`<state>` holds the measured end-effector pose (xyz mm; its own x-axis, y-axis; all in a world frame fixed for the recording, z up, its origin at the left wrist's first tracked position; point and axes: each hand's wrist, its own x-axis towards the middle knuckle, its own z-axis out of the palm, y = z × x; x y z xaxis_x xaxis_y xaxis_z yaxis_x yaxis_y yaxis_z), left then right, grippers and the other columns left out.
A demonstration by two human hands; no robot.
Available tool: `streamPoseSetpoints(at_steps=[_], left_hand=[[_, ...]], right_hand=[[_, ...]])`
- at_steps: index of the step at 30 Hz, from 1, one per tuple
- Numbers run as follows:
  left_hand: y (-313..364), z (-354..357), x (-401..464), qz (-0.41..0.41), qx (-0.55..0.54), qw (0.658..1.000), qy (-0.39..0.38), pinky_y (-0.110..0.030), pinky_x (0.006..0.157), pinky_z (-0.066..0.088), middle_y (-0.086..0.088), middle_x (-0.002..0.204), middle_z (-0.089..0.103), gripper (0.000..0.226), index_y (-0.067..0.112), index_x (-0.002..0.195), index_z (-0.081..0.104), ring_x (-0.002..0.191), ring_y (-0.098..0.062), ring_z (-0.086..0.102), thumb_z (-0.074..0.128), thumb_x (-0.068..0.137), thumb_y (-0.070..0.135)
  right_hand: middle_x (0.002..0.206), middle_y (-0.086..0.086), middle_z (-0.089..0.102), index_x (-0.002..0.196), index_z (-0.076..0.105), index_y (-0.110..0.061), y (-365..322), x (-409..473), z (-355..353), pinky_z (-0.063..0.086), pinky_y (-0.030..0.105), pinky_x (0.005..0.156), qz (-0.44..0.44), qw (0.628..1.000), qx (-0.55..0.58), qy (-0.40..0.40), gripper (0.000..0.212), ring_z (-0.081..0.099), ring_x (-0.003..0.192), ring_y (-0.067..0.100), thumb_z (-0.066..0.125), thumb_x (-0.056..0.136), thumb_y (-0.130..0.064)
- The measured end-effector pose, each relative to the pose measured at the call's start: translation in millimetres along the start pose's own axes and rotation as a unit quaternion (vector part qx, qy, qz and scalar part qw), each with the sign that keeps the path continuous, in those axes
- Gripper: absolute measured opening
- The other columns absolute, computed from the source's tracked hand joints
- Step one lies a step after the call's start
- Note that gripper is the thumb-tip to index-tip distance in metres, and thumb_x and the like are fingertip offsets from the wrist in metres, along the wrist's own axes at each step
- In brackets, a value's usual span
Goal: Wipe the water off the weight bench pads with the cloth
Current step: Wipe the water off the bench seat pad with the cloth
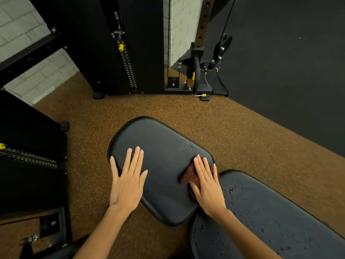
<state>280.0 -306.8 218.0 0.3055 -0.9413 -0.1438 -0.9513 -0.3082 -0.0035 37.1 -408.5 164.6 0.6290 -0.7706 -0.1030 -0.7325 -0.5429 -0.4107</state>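
Note:
Two black bench pads fill the lower middle. The smaller seat pad [160,146] lies in the centre, with a few water drops near its right edge. The longer back pad [270,212] runs off to the lower right and is speckled with water drops. My left hand [127,182] lies flat with straight fingers on the seat pad's left side. My right hand [207,186] presses flat on a brown cloth [187,177] at the seat pad's right edge, next to the gap between the pads. Most of the cloth is hidden under the hand.
A black cable machine with a weight stack [128,68] stands on the brown speckled floor [168,107] beyond the bench. Another weight stack [28,157] stands close on the left. Black flooring [289,71] covers the right; a white brick wall [22,25] is at the far left.

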Motion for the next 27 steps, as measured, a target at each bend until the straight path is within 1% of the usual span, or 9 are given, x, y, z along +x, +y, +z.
streamPoseSetpoints(at_steps=[2,5,8,10,13,16,20,24,27], left_hand=[[10.1,4.0,-3.1,0.009,-0.004,1.0,-0.001,-0.064,0.111,0.016,-0.014,0.157,0.019,0.065,0.006,0.15,0.021,0.145,-0.029,0.016,0.021,0.096,0.043],[18.4,10.9,-4.7,0.004,-0.004,1.0,0.005,-0.065,0.112,0.011,-0.016,0.158,0.015,0.067,0.008,0.15,0.019,0.146,-0.032,0.013,0.023,0.095,0.047],[18.9,13.1,-3.7,0.014,0.004,1.0,0.01,-0.067,0.111,0.01,-0.019,0.158,0.011,0.065,0.014,0.151,0.018,0.146,-0.035,0.012,0.023,0.096,0.046],[19.0,14.1,-3.4,0.023,0.015,1.0,0.01,-0.069,0.11,0.009,-0.021,0.157,0.009,0.061,0.019,0.151,0.019,0.145,-0.037,0.01,0.022,0.096,0.045],[20.7,14.5,-3.3,0.022,0.025,0.999,0.011,-0.07,0.108,0.008,-0.023,0.157,0.009,0.06,0.019,0.151,0.02,0.145,-0.038,0.009,0.022,0.096,0.043],[21.6,14.5,-3.2,0.02,0.031,0.999,0.013,-0.071,0.108,0.007,-0.023,0.157,0.008,0.06,0.018,0.151,0.02,0.145,-0.038,0.008,0.021,0.096,0.042],[22.2,14.1,-3.3,0.019,0.032,0.999,0.016,-0.071,0.108,0.007,-0.023,0.157,0.008,0.06,0.018,0.151,0.019,0.145,-0.038,0.008,0.021,0.096,0.042],[21.0,14.2,-3.9,0.017,0.023,0.999,0.029,-0.07,0.109,0.005,-0.019,0.158,0.007,0.06,0.019,0.152,0.017,0.146,-0.036,0.007,0.022,0.096,0.042],[21.3,10.1,0.1,0.062,0.03,0.997,0.037,-0.069,0.11,0.007,-0.011,0.159,0.011,0.058,0.019,0.151,0.02,0.146,-0.031,0.011,0.024,0.097,0.04]], right_hand=[[0.163,-0.006,0.002,0.155,0.002,-0.021,0.2,7.8,-0.2,-0.002,0.041,0.12,0.028,0.999,0.014,0.01,0.064,-0.006,0.15,0.014,0.025,0.1,-0.044],[0.162,-0.007,0.001,0.155,0.003,-0.022,-4.6,26.2,-2.3,-0.003,0.04,0.121,0.063,0.996,0.042,0.037,0.064,-0.008,0.149,0.012,0.021,0.099,-0.047],[0.162,-0.004,0.005,0.155,0.009,-0.017,-11.3,50.7,-5.0,-0.001,0.04,0.121,0.09,0.99,0.071,0.076,0.067,-0.001,0.15,0.015,0.019,0.098,-0.051],[0.162,0.0,0.011,0.155,0.012,-0.014,-17.9,67.7,-7.9,0.0,0.038,0.12,0.106,0.985,0.099,0.096,0.067,0.006,0.149,0.015,0.027,0.099,-0.048],[0.16,0.009,0.022,0.151,0.021,-0.006,-32.8,89.8,-12.5,-0.003,0.033,0.119,0.114,0.976,0.155,0.104,0.063,0.014,0.148,0.018,0.043,0.1,-0.036],[0.158,0.012,0.024,0.148,0.029,-0.003,-48.5,99.5,-11.2,-0.003,0.037,0.12,0.08,0.982,0.138,0.098,0.059,0.014,0.148,0.023,0.04,0.101,-0.037],[0.162,0.007,0.012,0.153,0.018,-0.007,-55.7,80.5,-4.4,-0.005,0.04,0.121,0.014,0.992,0.1,0.075,0.064,0.0,0.15,0.021,0.026,0.101,-0.043],[0.163,0.0,0.006,0.155,0.014,-0.014,-41.6,32.9,-0.8,-0.003,0.043,0.122,-0.095,0.993,0.057,0.03,0.063,-0.005,0.15,0.02,0.041,0.101,-0.035],[0.163,-0.005,0.004,0.155,0.012,-0.019,-11.8,9.6,-2.5,0.001,0.046,0.121,-0.11,0.994,0.018,0.005,0.069,-0.005,0.15,0.02,0.044,0.096,-0.032]])
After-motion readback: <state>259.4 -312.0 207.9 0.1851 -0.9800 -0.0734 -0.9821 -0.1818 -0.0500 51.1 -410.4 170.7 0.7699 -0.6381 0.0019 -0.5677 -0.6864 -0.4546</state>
